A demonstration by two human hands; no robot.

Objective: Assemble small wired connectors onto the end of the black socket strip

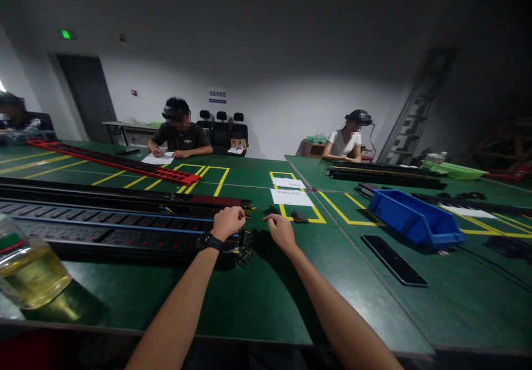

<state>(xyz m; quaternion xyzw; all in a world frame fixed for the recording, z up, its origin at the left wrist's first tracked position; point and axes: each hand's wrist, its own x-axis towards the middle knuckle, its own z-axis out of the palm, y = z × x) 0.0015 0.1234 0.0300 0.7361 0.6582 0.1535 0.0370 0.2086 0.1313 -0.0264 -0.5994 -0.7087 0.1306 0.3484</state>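
Observation:
Long black rails [124,236] with blue edges and red dots lie side by side across the left of the green table. My left hand [228,223], wearing a dark watch, rests over their right end with its fingers curled; what is under the fingers is hidden. Close by, small black connectors [245,255] and yellow wires stick out from the rail ends. My right hand [280,230] is a little to the right, thumb and index finger drawn together; I cannot make out anything between them. Just beyond it are a small black part [272,210] and a dark block [300,216].
A bottle of yellow liquid [35,273] stands at the near left. To the right lie a phone [394,260] and a blue bin [415,217]. Paper labels [292,197] and a red frame [120,162] lie farther back. Two people [180,132] sit across the table.

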